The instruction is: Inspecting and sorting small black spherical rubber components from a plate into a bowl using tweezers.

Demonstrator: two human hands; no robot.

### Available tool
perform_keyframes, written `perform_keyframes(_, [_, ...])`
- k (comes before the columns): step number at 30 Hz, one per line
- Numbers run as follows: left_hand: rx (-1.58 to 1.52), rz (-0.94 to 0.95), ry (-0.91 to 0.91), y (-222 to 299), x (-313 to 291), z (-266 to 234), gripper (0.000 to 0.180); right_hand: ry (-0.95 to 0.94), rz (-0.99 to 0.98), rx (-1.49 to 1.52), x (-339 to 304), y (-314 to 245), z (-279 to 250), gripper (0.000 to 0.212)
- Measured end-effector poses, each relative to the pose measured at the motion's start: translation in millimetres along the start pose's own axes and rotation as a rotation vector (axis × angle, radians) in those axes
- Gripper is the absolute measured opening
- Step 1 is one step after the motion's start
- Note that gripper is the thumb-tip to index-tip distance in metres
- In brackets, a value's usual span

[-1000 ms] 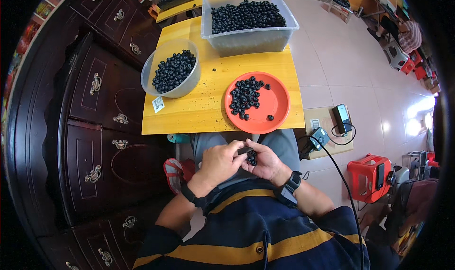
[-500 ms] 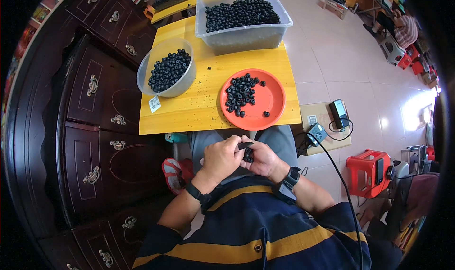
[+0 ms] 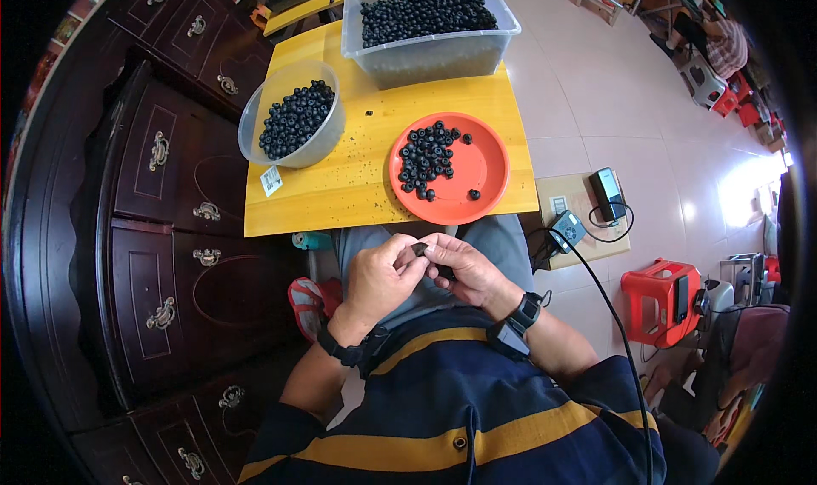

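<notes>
Above my lap, just off the table's near edge, my left hand (image 3: 385, 274) and right hand (image 3: 464, 268) meet with fingertips pinched together. A dark oblong piece (image 3: 419, 248) is between the left thumb and forefinger, touching the right fingertips; its kind I cannot make out. Small black round parts (image 3: 444, 272) sit in my curled right fingers, mostly hidden. Beyond my hands, an orange-red plate (image 3: 487, 163) holds many black round parts with holes (image 3: 425, 157), heaped on its left half.
The yellow table (image 3: 357, 200) carries a round clear tub (image 3: 315, 151) and a larger clear bin (image 3: 434, 64), both filled with black parts. Dark crumbs dot the tabletop. A dark wooden cabinet (image 3: 136, 264) stands left. A black cable (image 3: 608, 332) runs past my right arm; a red stool (image 3: 651, 302) stands right.
My hands have closed together, and the black parts that showed in my right palm are now mostly covered. The dark oblong piece has shifted left. The view has moved slightly.
</notes>
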State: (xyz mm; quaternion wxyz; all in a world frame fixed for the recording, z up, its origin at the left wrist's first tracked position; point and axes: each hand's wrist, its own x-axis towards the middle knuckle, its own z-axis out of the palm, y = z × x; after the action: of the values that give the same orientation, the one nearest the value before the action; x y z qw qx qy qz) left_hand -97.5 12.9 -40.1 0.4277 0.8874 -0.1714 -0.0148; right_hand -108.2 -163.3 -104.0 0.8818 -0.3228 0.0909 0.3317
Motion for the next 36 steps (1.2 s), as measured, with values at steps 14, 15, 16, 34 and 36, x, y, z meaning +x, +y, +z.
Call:
perform_keyframes(14, [-0.191, -0.046, 0.015, 3, -2, -3, 0.015, -0.079, 0.07, 0.177, -4, 0, 4, 0.023])
perform_keyframes(15, [-0.179, -0.036, 0.018, 4, -2, -3, 0.016, -0.093, 0.051, 0.191, -4, 0, 4, 0.02])
perform_keyframes(16, [-0.18, -0.036, 0.017, 4, -2, -3, 0.016, -0.107, 0.033, 0.205, -4, 0, 5, 0.018])
perform_keyframes(34, [-0.665, -0.298, -0.129, -7, -6, -12, 0.01, -0.157, -0.082, 0.15, -7, -5, 10, 0.012])
perform_keyframes(36, [-0.659, -0.278, -0.162, -6, -5, -12, 0.013, -0.159, -0.079, 0.143, -7, -2, 9, 0.012])
